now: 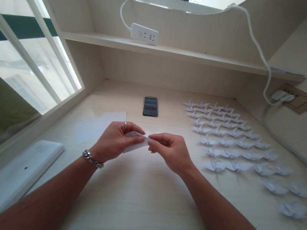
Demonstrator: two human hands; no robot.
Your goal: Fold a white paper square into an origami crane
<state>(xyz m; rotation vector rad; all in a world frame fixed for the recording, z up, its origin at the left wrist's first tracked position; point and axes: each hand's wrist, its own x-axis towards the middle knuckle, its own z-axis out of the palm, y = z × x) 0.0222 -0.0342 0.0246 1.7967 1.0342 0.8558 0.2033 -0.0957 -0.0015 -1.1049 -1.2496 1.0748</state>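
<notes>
A small folded piece of white paper [136, 143] is held between both hands just above the pale wooden desk [139, 202]. My left hand [116, 140], with a ring and a metal bracelet, pinches its left side. My right hand [169, 150] pinches its right end with fingertips. Flat white paper sheets [96, 127] lie on the desk just behind my left hand. Several rows of finished white paper cranes [231, 141] cover the desk's right side.
A dark small object [151, 107], blurred, sits at the middle back. A white flat device [6, 181] lies at the desk's front left. A white power strip [144, 34] rests on the shelf above, its cable running to a wall socket [290, 98] at right.
</notes>
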